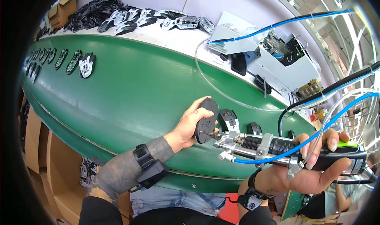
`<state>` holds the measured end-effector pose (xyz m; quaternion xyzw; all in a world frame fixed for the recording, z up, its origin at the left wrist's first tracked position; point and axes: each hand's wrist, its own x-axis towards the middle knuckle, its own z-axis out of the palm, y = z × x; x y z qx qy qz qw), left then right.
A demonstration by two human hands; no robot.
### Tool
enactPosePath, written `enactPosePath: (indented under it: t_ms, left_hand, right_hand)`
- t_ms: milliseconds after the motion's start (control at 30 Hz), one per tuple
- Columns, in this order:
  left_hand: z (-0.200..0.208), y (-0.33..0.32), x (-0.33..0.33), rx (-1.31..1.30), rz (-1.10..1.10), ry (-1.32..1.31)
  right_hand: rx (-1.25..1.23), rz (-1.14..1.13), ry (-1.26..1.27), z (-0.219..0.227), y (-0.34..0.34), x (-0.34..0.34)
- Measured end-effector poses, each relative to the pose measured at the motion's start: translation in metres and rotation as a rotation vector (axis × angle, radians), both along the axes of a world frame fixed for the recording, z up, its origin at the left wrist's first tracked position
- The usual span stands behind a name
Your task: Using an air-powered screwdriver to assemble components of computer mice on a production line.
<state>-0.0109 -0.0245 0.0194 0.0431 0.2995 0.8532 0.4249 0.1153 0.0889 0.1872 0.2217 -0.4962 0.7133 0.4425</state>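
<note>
My left hand (185, 128) grips a black computer mouse (207, 120), held up on edge with its underside turned toward the right. My right hand (312, 177) is wrapped around a power screwdriver (273, 147) with a black body and a metal nose, lying nearly level. Its bit meets the lower end of the mouse's underside; whether a screw sits there is too small to tell. A blue hose (273, 158) runs to the tool's nose. Just beyond lie a black-and-white mouse (229, 121) and another dark mouse (254, 128) on the green belt (142, 94).
Mouse assemblies (87, 65) line the belt's left end. On the white back shelf (154, 35) are mouse shells (146, 18) and a heap of black parts (95, 15). A white machine (273, 64) stands at back right, with hoses hanging across. Cardboard boxes (63, 173) sit below left.
</note>
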Motion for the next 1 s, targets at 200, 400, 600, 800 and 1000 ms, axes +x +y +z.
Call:
enactPosePath:
  t_ms: [200, 400, 600, 800, 1000]
  left_hand:
    - [-0.001, 0.002, -0.003, -0.016, 0.011, 0.002]
    - [-0.003, 0.001, -0.001, -0.020, 0.030, 0.009]
    - [0.004, -0.005, 0.006, 0.033, 0.051, -0.035]
    - [0.000, -0.001, -0.002, -0.106, 0.196, 0.072]
    - [-0.005, -0.006, -0.026, -0.084, 0.315, 0.001]
  right_hand:
    - [0.026, 0.025, -0.003, 0.000, 0.001, 0.002]
    - [0.056, -0.016, -0.016, -0.002, -0.001, 0.004]
    - [0.011, 0.054, -0.010, -0.002, -0.007, 0.001]
    - [0.026, -0.066, -0.018, 0.000, -0.009, -0.004]
    - [0.023, -0.195, 0.023, 0.008, 0.011, 0.006]
